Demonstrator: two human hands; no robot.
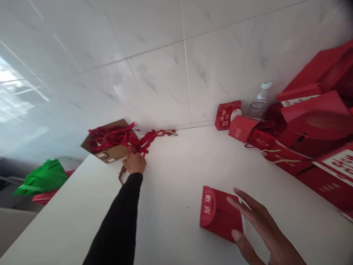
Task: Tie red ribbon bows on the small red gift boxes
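Note:
My left hand [134, 162] is at the near right corner of a cardboard box [113, 154] filled with red ribbon strips [113, 138]. Its fingers are curled closed by a strand of ribbon; what lies inside them is hidden. A thin brown loop or flap [121, 176] shows just below that hand. On the white table, a small red gift box [224, 217] with white characters has its flap folded up toward the left. My right hand [256, 221] is spread at its right side, fingers over the top edge and thumb by the near corner, not wrapped round it.
Red ribbons with a cord [160, 133] trail along the wall right of the cardboard box. Red boxes and bags [292, 154] crowd the right side, with a clear plastic bottle [259, 103] and a small red packet [226, 116]. A green bag [44, 178] lies beyond the left table edge.

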